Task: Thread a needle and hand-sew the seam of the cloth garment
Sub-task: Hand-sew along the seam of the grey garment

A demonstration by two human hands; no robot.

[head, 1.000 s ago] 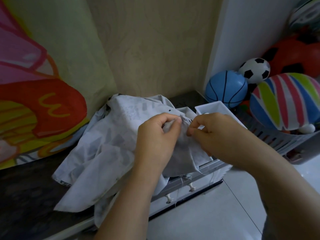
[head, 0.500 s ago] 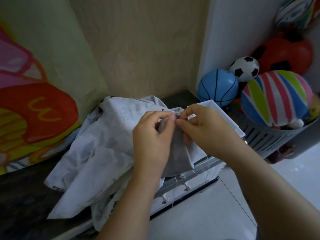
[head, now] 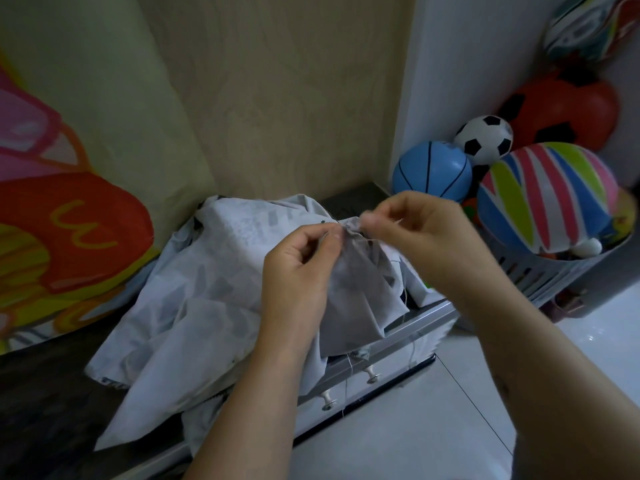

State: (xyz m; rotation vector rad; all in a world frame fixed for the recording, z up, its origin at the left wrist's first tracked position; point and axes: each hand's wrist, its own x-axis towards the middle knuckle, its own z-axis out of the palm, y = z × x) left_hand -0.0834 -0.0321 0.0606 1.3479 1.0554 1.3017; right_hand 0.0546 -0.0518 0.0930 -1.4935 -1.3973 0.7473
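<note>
Two forearms are raised from the lower edge, and both hands are held close together above the counter edge. The left hand (head: 298,268) is turned with its palm to the right; a raised fold of the cloth (head: 207,289) is pinched between its thumb and forefinger, and the other fingers are curled. The right hand (head: 426,237) is held a little higher, its back turned upward; its thumb and forefinger are closed at the very top of the same fold, just beside the left fingertips. A thin pale sliver (head: 398,221) is pinched there, but it cannot be told whether it is needle or thread.

One cloth is counted; it is heaped on the dark counter (head: 41,410), and its near part is held up by the hands and hung over the counter edge. One thread (head: 346,389) is seen hanging below the cloth, in front of a drawer with two knobs (head: 327,403).

Further right, one grey basket (head: 540,271) is seen beside the counter. Five balls are counted in and above it: one striped ball (head: 547,195), one blue ball (head: 431,171), one black-and-white ball (head: 485,140), one red ball (head: 568,112), and one patterned ball (head: 581,26), cut by the upper edge. At the left, one bright printed sheet (head: 69,220) is seen against the beige wall (head: 277,98).
</note>
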